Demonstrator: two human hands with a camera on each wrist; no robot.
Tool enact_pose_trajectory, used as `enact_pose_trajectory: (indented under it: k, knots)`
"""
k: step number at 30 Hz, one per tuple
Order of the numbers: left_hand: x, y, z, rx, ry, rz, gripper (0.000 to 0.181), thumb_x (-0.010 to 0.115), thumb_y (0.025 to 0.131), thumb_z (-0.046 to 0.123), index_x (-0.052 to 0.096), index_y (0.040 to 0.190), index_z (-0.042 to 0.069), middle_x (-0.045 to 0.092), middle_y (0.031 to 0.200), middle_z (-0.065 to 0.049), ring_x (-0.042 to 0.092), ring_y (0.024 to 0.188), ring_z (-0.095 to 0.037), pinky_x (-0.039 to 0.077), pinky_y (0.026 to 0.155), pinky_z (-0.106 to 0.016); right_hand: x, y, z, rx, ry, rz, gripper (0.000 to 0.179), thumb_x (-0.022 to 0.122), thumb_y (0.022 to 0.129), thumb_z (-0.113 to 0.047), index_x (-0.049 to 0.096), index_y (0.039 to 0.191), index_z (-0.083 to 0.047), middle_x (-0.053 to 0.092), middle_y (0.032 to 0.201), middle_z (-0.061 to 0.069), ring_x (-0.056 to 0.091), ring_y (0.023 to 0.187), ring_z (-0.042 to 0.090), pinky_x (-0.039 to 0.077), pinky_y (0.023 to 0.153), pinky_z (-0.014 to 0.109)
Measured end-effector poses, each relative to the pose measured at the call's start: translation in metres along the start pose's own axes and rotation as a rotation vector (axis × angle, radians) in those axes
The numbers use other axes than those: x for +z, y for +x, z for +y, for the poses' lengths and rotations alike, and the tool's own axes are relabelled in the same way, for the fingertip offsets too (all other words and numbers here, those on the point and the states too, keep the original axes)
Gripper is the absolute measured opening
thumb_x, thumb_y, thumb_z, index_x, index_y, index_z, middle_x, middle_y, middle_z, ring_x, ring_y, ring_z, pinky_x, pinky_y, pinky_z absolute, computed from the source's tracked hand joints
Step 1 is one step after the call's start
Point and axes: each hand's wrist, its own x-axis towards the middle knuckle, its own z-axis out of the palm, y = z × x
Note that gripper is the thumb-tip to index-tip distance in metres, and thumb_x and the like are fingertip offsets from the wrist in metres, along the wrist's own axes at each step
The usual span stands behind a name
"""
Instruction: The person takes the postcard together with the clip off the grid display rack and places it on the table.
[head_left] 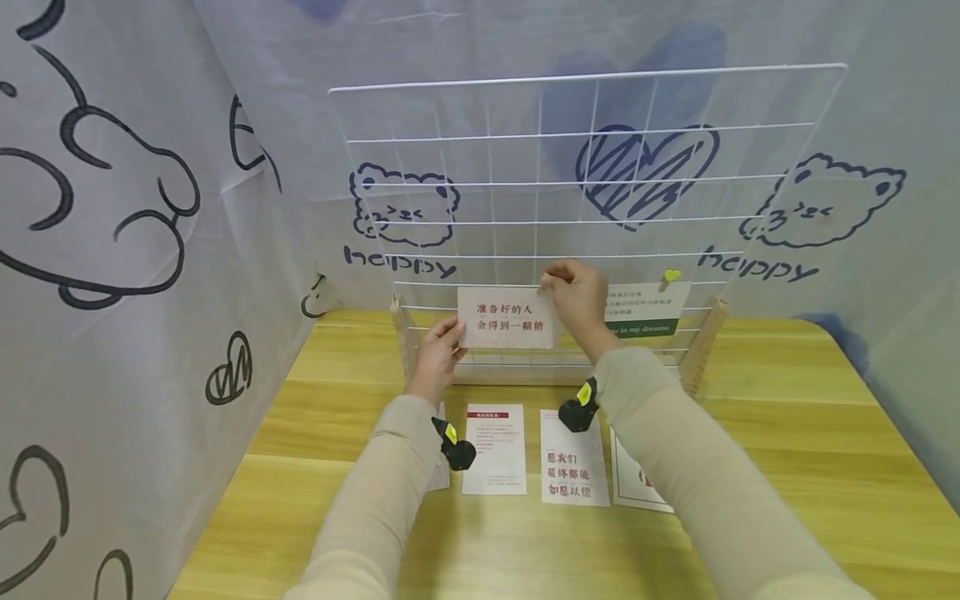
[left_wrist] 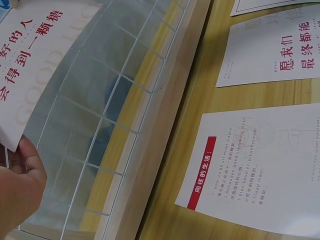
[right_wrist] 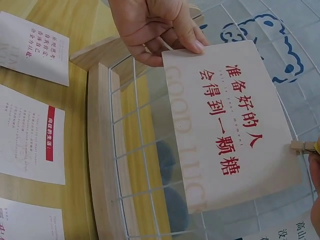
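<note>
A white card with red Chinese lettering (head_left: 507,318) is held upright against the white wire grid (head_left: 491,183). My left hand (head_left: 438,357) pinches the card's lower left corner; in the right wrist view the thumb lies on its printed face. At the top right corner, my right hand (head_left: 579,302) pinches a small wooden clothespin (right_wrist: 303,146), whose tip overlaps the card's edge. A bit of yellow shows on the clothespin at the frame's edge. To the right, a white and green card (head_left: 647,310) hangs on the grid from a clothespin with a yellow heart (head_left: 672,275).
The grid stands in a wooden base (head_left: 517,375) on a wood-grain table (head_left: 300,500). Several cards lie in a row before it, among them one with a red heading bar (head_left: 495,454) and one with large red characters (head_left: 573,458). Printed cloth (head_left: 112,350) hangs behind and at left.
</note>
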Motion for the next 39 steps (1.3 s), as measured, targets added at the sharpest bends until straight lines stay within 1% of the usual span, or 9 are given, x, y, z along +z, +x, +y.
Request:
enact_pose_trajectory:
  k: [3,5,7,10,17,24,33,36,39]
  knots:
    - [0.000,-0.005,0.002,-0.017,0.001,0.014,0.020,0.059,0.081,0.012,0.059,0.100,0.004,0.057,0.089,-0.007,0.050,0.071,-0.013,0.041,0.061,-0.024,0.000,-0.001,0.001,0.002,0.020,0.026,0.010,0.064,0.073,0.000,0.063,0.082,0.003,0.062,0.079,0.014,0.055,0.071,0.021,0.047,0.064,0.026]
    - [0.016,-0.032,0.027,-0.083,0.057,0.076,0.022,0.053,0.085,0.009,0.055,0.105,0.001,0.055,0.089,-0.006,0.048,0.073,-0.013,0.039,0.066,-0.026,0.000,-0.002,0.002,0.002,0.029,0.045,0.009,0.064,0.073,0.000,0.063,0.081,0.003,0.062,0.077,0.013,0.055,0.069,0.020,0.046,0.062,0.025]
    - [0.027,-0.054,0.047,-0.108,0.070,0.076,0.023,0.050,0.087,0.007,0.052,0.108,-0.002,0.054,0.085,-0.003,0.047,0.071,-0.012,0.038,0.067,-0.025,-0.001,-0.003,0.003,-0.001,0.041,0.057,0.007,0.065,0.073,0.001,0.063,0.080,0.003,0.062,0.075,0.013,0.055,0.067,0.019,0.045,0.060,0.024]
    - [0.028,-0.063,0.053,-0.132,0.064,0.071,0.021,0.048,0.087,0.005,0.051,0.107,-0.002,0.053,0.084,-0.003,0.047,0.071,-0.012,0.038,0.069,-0.027,-0.001,-0.004,0.004,-0.005,0.045,0.077,0.006,0.065,0.073,0.001,0.063,0.078,0.001,0.062,0.074,0.012,0.054,0.065,0.018,0.044,0.057,0.022]
    - [-0.058,0.052,-0.071,-0.055,-0.079,-0.085,0.028,0.070,0.070,0.022,0.062,0.094,0.011,0.058,0.091,-0.005,0.053,0.073,-0.015,0.043,0.058,-0.027,0.000,-0.007,0.006,-0.015,0.032,0.133,0.005,0.064,0.073,0.000,0.063,0.078,0.001,0.063,0.073,0.012,0.053,0.061,0.015,0.040,0.049,0.015]
    - [-0.014,-0.019,-0.006,-0.088,-0.007,0.006,0.019,0.058,0.082,0.013,0.058,0.099,0.005,0.055,0.094,-0.008,0.050,0.077,-0.017,0.041,0.063,-0.027,0.001,-0.007,0.004,-0.041,0.074,0.164,0.004,0.063,0.074,0.002,0.062,0.078,0.003,0.063,0.076,0.014,0.057,0.065,0.021,0.042,0.054,0.017]
    - [-0.041,0.021,-0.049,-0.065,-0.078,-0.078,0.021,0.063,0.078,0.016,0.062,0.098,0.010,0.058,0.092,-0.007,0.053,0.075,-0.017,0.045,0.060,-0.029,-0.003,-0.007,0.001,-0.009,0.146,0.165,0.005,0.064,0.072,0.005,0.062,0.076,0.003,0.063,0.071,0.006,0.057,0.065,0.022,0.043,0.054,0.015]
    - [-0.026,-0.006,-0.025,-0.062,-0.059,-0.056,0.019,0.061,0.080,0.014,0.061,0.097,0.008,0.058,0.089,-0.006,0.052,0.073,-0.015,0.042,0.059,-0.026,-0.006,-0.008,0.000,0.007,0.164,0.158,0.005,0.065,0.072,0.004,0.062,0.076,0.002,0.063,0.071,0.004,0.056,0.066,0.019,0.044,0.057,0.018]
    - [-0.002,-0.044,0.009,-0.103,0.012,0.027,0.018,0.054,0.084,0.011,0.057,0.100,0.004,0.055,0.089,-0.005,0.048,0.073,-0.012,0.040,0.060,-0.023,-0.010,-0.011,0.001,0.011,0.177,0.157,0.005,0.066,0.072,0.002,0.062,0.076,0.003,0.063,0.072,0.005,0.055,0.066,0.018,0.045,0.060,0.023]
